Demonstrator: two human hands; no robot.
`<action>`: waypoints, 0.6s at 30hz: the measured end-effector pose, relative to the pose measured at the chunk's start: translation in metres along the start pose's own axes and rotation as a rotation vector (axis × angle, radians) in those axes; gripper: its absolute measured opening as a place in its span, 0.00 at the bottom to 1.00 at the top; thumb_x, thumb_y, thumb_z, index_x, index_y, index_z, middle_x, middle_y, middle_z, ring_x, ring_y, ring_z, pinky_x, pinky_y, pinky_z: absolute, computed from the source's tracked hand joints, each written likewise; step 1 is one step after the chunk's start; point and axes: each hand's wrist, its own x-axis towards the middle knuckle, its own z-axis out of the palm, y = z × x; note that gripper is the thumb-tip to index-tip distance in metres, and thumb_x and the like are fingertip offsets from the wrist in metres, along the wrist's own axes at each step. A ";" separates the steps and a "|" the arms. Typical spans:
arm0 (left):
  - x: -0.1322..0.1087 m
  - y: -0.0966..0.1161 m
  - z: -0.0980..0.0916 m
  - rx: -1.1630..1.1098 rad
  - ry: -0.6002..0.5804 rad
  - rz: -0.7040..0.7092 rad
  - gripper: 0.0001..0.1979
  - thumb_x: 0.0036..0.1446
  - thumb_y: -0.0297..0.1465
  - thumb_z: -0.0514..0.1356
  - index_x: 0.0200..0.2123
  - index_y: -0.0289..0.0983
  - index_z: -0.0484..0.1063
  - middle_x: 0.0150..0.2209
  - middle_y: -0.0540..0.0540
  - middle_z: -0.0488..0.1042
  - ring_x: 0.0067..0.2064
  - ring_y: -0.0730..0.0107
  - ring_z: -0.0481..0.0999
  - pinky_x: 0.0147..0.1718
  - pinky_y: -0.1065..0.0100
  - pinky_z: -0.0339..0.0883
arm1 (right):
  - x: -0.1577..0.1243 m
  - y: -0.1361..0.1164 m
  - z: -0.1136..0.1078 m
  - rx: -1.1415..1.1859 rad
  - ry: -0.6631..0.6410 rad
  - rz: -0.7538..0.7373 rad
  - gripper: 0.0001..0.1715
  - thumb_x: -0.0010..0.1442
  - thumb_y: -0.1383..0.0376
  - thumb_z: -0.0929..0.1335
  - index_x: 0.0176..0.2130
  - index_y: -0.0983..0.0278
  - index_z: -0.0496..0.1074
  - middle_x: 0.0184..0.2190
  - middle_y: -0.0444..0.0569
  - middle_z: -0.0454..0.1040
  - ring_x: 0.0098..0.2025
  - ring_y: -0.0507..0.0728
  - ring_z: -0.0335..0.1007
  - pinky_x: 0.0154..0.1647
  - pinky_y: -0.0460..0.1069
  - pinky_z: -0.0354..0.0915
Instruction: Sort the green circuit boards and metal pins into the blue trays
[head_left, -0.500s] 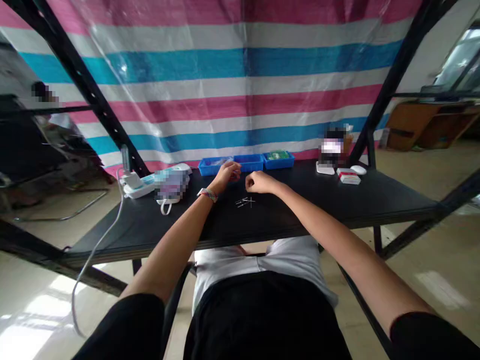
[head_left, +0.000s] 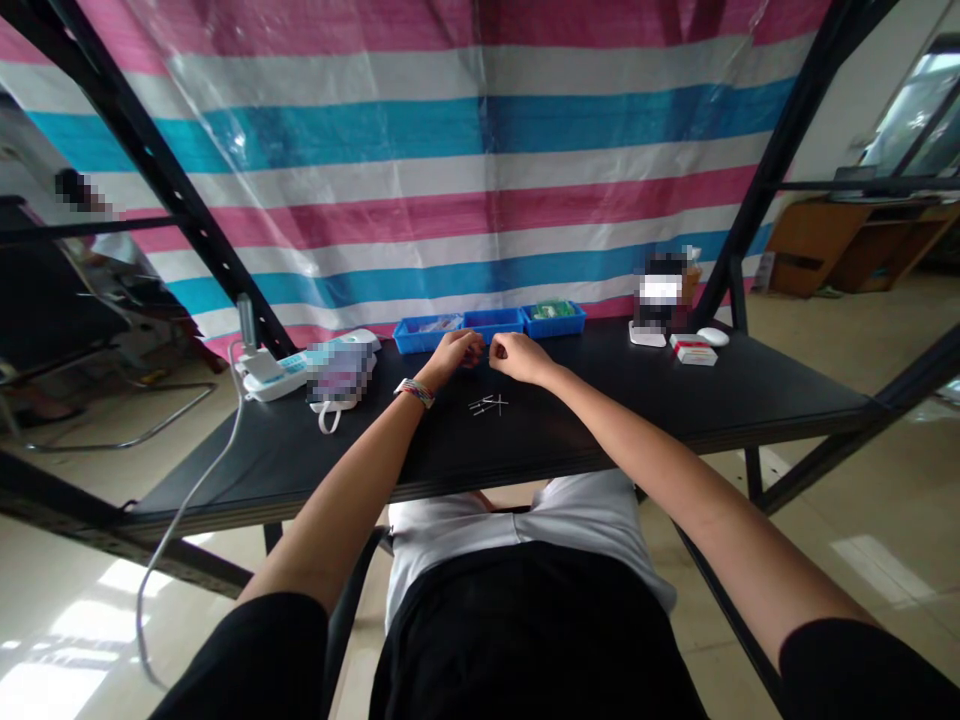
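Both my hands are stretched out over the black table (head_left: 615, 410), close together in front of three blue trays (head_left: 491, 323). My left hand (head_left: 455, 355), with a woven band on its wrist, has its fingers curled in a pinch. My right hand (head_left: 517, 357) is closed too, fingertips nearly meeting the left hand's. What the fingers hold is too small to make out. A little pile of thin metal pins (head_left: 488, 405) lies on the table just below the hands.
A white power strip (head_left: 271, 375) with a cable hanging off the table sits at the left, beside a blurred pouch (head_left: 337, 375). A white stand, a small red-and-white box (head_left: 694, 350) and a white mouse (head_left: 712, 336) stand at the right. Black frame struts flank the table; a striped tarp hangs behind.
My right hand has moved up and left, closer to my left hand near the trays. The view has shifted slightly.
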 end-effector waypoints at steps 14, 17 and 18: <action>-0.003 0.002 0.003 -0.022 -0.123 0.002 0.15 0.62 0.37 0.67 0.26 0.36 0.71 0.23 0.48 0.70 0.24 0.73 0.72 0.26 0.71 0.67 | 0.003 0.000 0.000 0.264 0.221 -0.123 0.06 0.61 0.70 0.70 0.33 0.61 0.70 0.31 0.44 0.76 0.34 0.55 0.70 0.38 0.48 0.63; -0.004 0.005 0.004 -0.034 -0.111 0.034 0.15 0.62 0.36 0.68 0.27 0.36 0.71 0.23 0.49 0.70 0.24 0.74 0.71 0.27 0.72 0.66 | 0.004 -0.001 -0.001 0.335 0.225 -0.071 0.06 0.60 0.70 0.70 0.33 0.61 0.70 0.31 0.44 0.77 0.33 0.55 0.71 0.38 0.48 0.65; -0.004 0.005 0.004 -0.035 -0.109 0.045 0.15 0.62 0.37 0.69 0.27 0.35 0.71 0.24 0.49 0.70 0.24 0.75 0.71 0.27 0.72 0.66 | 0.005 -0.001 -0.002 0.361 0.231 -0.049 0.05 0.60 0.70 0.71 0.33 0.62 0.71 0.31 0.44 0.77 0.33 0.55 0.72 0.38 0.48 0.65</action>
